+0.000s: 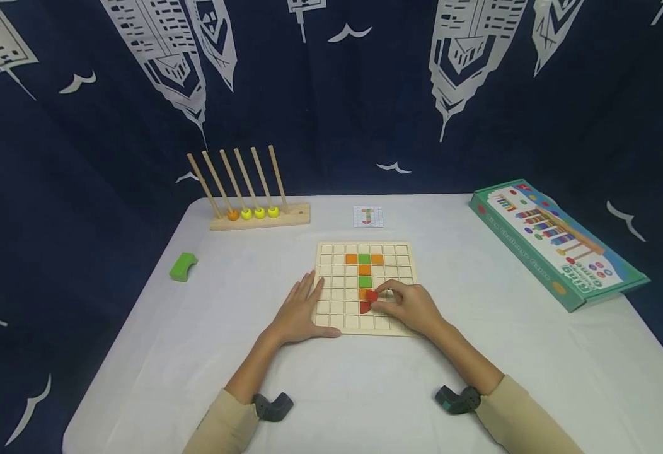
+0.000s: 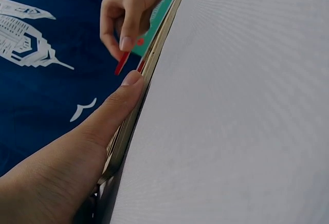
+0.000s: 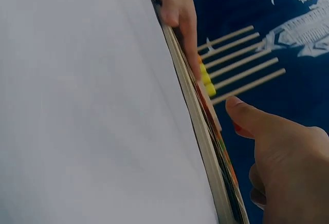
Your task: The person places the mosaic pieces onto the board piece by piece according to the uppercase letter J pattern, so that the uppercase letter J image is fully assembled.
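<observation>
A square wooden grid board (image 1: pixel 337 306) lies on the table with orange and green square tiles in a T-like column. Low in that column sits a red piece with a curved edge (image 1: pixel 364 308). My right hand (image 1: pixel 415 308) pinches another flat red piece (image 1: pixel 372 296) between thumb and fingertips, over the lower column. In the left wrist view this red tile (image 2: pixel 122 63) shows edge-on, raised off the board. My left hand (image 1: pixel 297 315) rests at the board's left edge, fingers extended along it and thumb along the near edge.
Beyond the board lies a small printed pattern card (image 1: pixel 368 216). A wooden peg rack (image 1: pixel 297 217) with yellow and orange beads stands back left, and a green arch block (image 1: pixel 183 267) lies at the left. A green game box (image 1: pixel 558 243) fills the right side.
</observation>
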Demonstrator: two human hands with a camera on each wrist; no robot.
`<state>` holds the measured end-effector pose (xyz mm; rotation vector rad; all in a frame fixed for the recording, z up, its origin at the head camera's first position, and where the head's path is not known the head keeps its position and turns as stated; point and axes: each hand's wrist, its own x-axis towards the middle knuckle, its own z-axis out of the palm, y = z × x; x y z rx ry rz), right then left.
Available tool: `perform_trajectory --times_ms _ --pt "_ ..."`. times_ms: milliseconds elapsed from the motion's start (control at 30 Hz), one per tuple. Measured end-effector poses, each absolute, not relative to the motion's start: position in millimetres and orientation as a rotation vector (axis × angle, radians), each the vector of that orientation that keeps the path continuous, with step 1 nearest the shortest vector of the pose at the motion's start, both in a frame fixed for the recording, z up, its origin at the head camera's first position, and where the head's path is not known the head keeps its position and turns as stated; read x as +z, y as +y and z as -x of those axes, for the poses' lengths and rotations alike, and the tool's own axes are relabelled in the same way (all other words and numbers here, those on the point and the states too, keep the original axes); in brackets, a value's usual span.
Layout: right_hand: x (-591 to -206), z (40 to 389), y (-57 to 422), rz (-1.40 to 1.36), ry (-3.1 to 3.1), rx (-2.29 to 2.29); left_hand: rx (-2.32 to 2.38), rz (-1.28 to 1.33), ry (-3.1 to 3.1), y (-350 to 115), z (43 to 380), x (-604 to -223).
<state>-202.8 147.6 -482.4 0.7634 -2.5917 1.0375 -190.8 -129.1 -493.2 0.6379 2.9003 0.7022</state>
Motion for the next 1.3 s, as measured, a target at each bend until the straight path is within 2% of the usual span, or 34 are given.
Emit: perform_trajectory --times_ms 367,1300 --pt "-486.5 200.0 112.0 -0.89 -2.662 0.952 0.699 -0.637 2.905 -132.3 189.0 -494.2" --pt "-489.0 203.0 114.9 -0.93 -2.663 0.93 0.669 -0.641 2.918 -133.0 192.2 -497.8"
